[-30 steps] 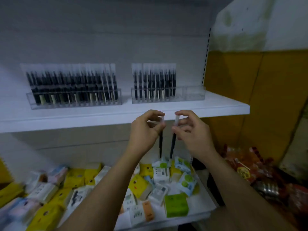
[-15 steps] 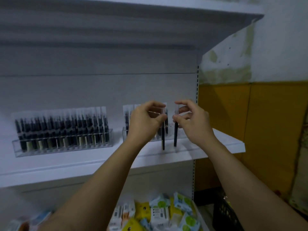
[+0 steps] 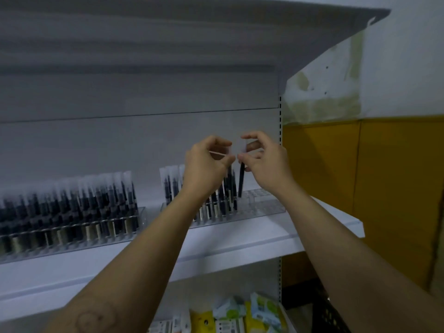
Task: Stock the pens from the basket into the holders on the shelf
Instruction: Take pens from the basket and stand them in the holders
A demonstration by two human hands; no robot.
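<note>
My right hand (image 3: 265,162) pinches the top of a black pen in a clear sleeve (image 3: 241,182), whose tip hangs just over the right clear holder (image 3: 263,205) on the white shelf (image 3: 264,234). My left hand (image 3: 207,167) pinches the top of another sleeved pen; its body is hidden among the pens standing in that holder (image 3: 229,191). The holder's right end has bare slots. A second clear holder (image 3: 72,217) at the left is packed with several black pens. No basket shows in this view.
An upper shelf (image 3: 312,34) overhangs the work area. Below the pen shelf lie several small yellow, white and green packets (image 3: 230,313). A yellow wall panel (image 3: 360,188) stands to the right, with a dark crate (image 3: 329,313) at its foot.
Both hands have risen from below the shelf edge up to the right holder, each carrying a pen. The view has tilted upward, bringing the upper shelf into sight.
</note>
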